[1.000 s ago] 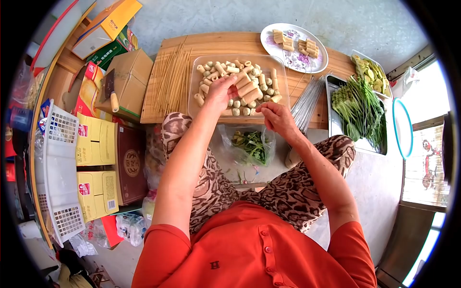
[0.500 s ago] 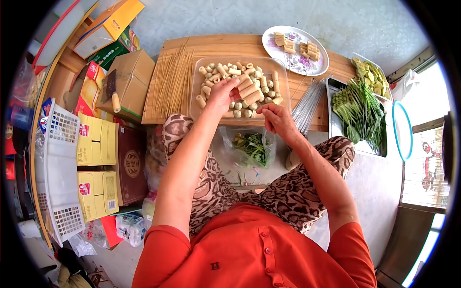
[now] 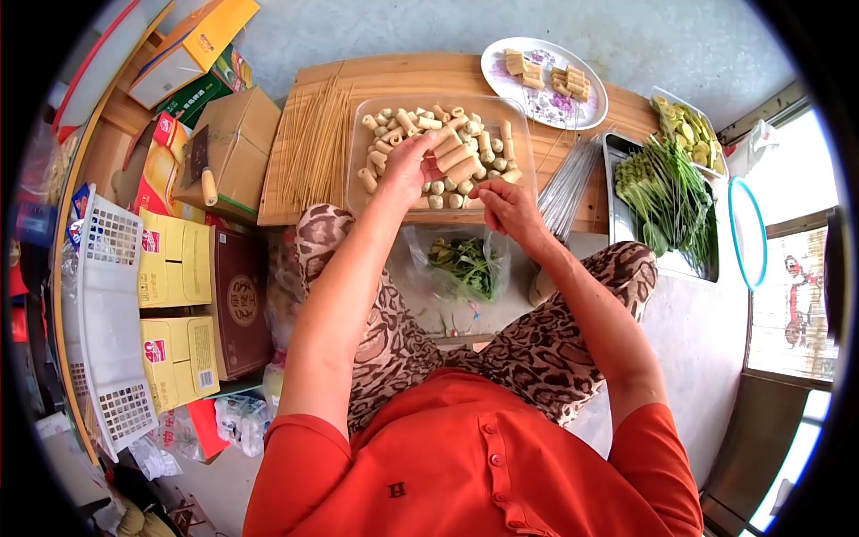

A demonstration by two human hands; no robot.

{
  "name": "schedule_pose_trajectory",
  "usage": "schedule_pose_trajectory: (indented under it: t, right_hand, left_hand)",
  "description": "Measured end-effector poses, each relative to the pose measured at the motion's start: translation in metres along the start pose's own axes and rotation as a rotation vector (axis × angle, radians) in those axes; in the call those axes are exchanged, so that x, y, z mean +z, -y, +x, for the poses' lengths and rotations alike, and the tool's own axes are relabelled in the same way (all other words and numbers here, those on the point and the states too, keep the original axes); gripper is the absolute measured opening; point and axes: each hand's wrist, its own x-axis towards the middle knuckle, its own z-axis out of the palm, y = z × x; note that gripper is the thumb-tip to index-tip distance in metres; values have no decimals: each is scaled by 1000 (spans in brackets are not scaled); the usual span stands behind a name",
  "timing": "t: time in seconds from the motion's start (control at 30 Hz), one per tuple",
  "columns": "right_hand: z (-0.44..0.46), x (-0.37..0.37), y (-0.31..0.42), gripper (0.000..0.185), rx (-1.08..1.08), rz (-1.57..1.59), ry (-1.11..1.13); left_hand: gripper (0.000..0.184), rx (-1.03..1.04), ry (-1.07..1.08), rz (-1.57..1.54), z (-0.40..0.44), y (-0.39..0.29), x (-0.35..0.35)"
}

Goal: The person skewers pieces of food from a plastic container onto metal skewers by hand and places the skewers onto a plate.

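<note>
My left hand (image 3: 410, 170) is closed around a short row of tan tube-shaped rolls (image 3: 458, 157), held above a clear plastic tub (image 3: 531, 166). Loose rolls (image 3: 407, 122) and small greenish-grey balls (image 3: 436, 201) fill the tub. By its front right corner, my right hand (image 3: 512, 213) is pinched shut just below the held row. Whatever sits between those fingertips is too small to make out. Thin metal skewers (image 3: 570, 183) lie in a bundle to the right, and wooden skewers (image 3: 315, 152) are spread on the left.
Beyond the tub, a flowered plate (image 3: 548, 112) carries grouped rolls. A metal tray (image 3: 625, 224) of greens and a container of sliced vegetables (image 3: 684, 134) stand at the right. Below the wooden table (image 3: 591, 215) hangs a bag of leaves (image 3: 465, 264). Boxes (image 3: 234, 152) crowd the left.
My right hand has shifted slightly left and up toward the held rolls. My left hand still holds the row over the tub. The whole view has tilted slightly.
</note>
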Motion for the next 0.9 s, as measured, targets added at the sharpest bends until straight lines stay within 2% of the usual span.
schedule_pose_trajectory:
  t: [0.13,0.17,0.3,0.47,0.63,0.73,0.9]
  right_hand:
    - [2,3,-3,21,-20,58,7]
    - [1,3,-2,21,-26,52,8]
    - [-1,4,2,20,-45,46,-17]
    - [-3,-2,1,18,-123,-178,-55]
    - [-8,-1,2,19,-179,-275,-68]
    - [-10,-1,7,18,-221,-329,-89]
    - [-11,1,5,17,-300,-342,-127]
  left_hand:
    - [33,14,60,-47,8,6,-9]
    - [31,41,-25,-10,7,6,-6]
    - [21,186,-124,-67,10,1,-9]
    - [21,208,-158,-95,15,-3,-18]
    - [19,213,-289,-119,2,-14,-8]
    - [19,236,-162,-150,10,-11,-23]
    - [20,215,-257,-98,12,-10,-22]
